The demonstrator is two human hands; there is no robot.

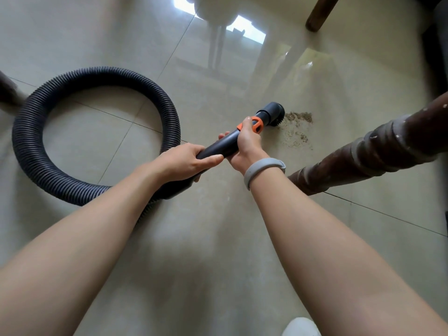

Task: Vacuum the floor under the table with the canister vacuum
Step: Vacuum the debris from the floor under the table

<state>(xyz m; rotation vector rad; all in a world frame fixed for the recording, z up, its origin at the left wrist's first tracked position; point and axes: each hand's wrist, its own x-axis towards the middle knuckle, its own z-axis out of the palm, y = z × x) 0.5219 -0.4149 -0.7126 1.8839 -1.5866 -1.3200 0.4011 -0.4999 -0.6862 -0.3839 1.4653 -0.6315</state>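
We see open floor [135, 40] ahead and to the left. A table leg [378, 146] stands close on our right, and the looped hose [36, 112] blocks the left.

Glossy beige floor tiles [116, 40] with thin dark grout lines fill the frame. Bright window reflections [247, 29] gleam at the upper centre. A turned dark wooden table leg [378, 146] slants in from the right edge; another leg [320, 13] stands at the upper right. Something white, perhaps a shoe [301, 327], shows at the bottom edge.
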